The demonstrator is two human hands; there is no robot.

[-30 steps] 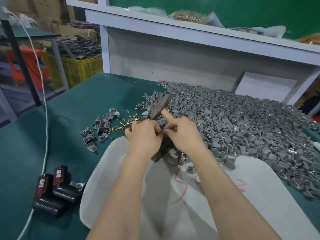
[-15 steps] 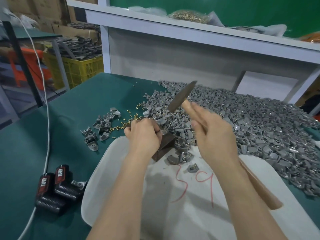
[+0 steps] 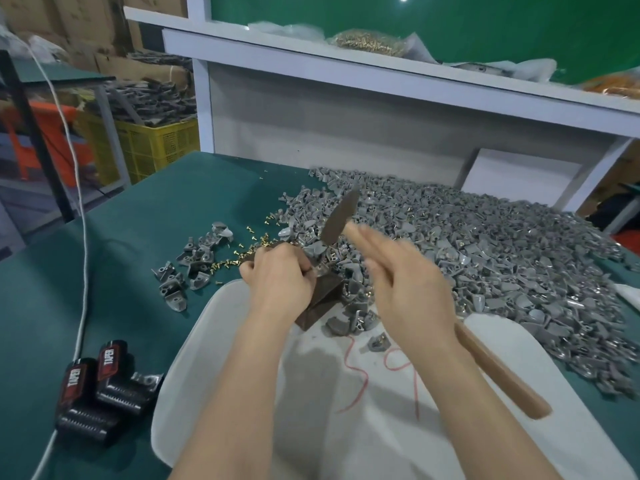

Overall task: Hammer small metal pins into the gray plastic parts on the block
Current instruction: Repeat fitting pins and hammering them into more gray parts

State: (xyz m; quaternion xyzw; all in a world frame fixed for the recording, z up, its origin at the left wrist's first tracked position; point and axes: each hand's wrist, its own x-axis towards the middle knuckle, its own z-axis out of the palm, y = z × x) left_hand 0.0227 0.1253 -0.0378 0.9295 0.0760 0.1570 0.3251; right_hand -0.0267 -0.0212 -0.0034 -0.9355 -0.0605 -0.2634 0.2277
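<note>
Green-covered table [image 3: 173, 209]: heap of gray plastic parts [image 3: 485, 244] on the right, small brass pins [image 3: 242, 258] beside it. Left hand [image 3: 277, 275] pinched one gray part [image 3: 317, 270] on the dark block [image 3: 322, 299]. Right hand [image 3: 408, 282] gripped the raised wooden-handled hammer [image 3: 337, 216], blurred. White shelf [image 3: 346, 77] behind, yellow crate [image 3: 156, 143] far left.

Green table [image 3: 156, 220]: gray parts [image 3: 485, 254], white tray [image 3: 221, 327].
</note>
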